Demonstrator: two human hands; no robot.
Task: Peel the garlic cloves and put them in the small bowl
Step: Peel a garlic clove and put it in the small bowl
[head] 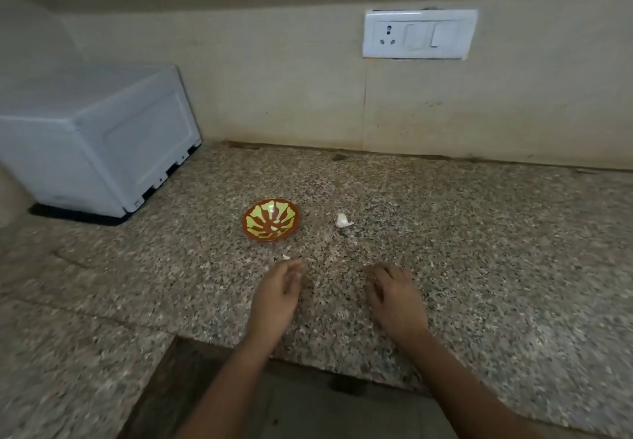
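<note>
**Both hands released above the speckled desk, bowl just beyond them**

Head view: the left hand [279, 289] hovers low over the speckled brown granite desk [496, 250], turned thumb-side up. Its fingers reach forward, relaxed, and grasp nothing. The right hand [394, 293] lies palm down beside it, well apart from it. Its fingers are spread and slightly bent, their tips at or near the stone, and it also holds nothing. Motion blur hides whether the fingertips touch the surface.

Ahead of the left hand sits the small round red-brown bowl with a yellow-green leaf pattern [271, 220], upright on the desk. A pale bit [274, 228] lies inside it near the bottom, too small to tell whether it is a peeled clove. Just past the left fingertips, between them and the bowl, rests a tiny white scrap [286, 257].

Ahead of the gap between the hands, to the right of the bowl, lies a white curled garlic piece [343, 221]. I cannot tell whether it is a clove or loose skin.

Far off to the left of the left hand stands a white boxy appliance [99, 137]. A white socket-and-switch plate [419, 33] is on the beige wall well beyond the right hand.
</note>
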